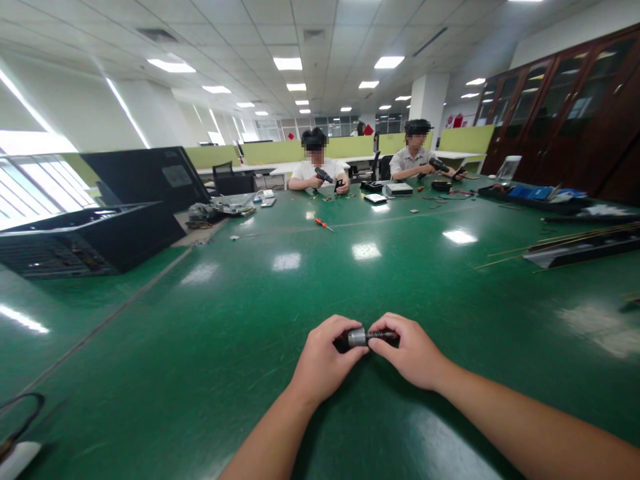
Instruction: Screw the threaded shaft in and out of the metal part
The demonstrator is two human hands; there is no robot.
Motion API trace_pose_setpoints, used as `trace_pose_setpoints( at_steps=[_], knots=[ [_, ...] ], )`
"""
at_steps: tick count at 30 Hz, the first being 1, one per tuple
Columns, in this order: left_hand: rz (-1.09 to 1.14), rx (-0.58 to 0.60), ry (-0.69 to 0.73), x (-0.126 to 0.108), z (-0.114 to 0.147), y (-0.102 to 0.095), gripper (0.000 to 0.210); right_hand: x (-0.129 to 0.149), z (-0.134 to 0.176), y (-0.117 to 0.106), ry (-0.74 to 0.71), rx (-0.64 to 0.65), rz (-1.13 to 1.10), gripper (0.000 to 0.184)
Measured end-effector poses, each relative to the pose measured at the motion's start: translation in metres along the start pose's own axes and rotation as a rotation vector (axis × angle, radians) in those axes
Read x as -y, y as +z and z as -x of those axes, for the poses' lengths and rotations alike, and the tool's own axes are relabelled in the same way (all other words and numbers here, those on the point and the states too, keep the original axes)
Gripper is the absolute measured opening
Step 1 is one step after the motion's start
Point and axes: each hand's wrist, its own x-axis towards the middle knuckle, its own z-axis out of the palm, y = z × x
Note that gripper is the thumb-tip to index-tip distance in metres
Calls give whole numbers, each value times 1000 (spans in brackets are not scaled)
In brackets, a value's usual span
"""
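Just above the green tabletop, my two hands meet at the front. My left hand is closed around a dark cylindrical part with a silver collar. From the other side, my right hand pinches a dark ribbed rod between thumb and fingers. The rod lines up end to end with the silver collar, roughly level. Whether the two are joined or merely touching I cannot tell. My fingers cover the outer ends of both.
An orange screwdriver lies mid-table. At left stands an open black computer case; at right are a dark tray and long thin rods. Across the table, two people hold power drills. A cable lies at lower left.
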Motion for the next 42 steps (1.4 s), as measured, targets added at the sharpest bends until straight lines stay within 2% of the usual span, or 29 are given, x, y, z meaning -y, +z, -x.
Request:
trace_pose_setpoints(
  at_steps=[42],
  knots=[
    [-13,-5,8,-1,0,-2,26,2,-1,0,15,1,8,9]
  ],
)
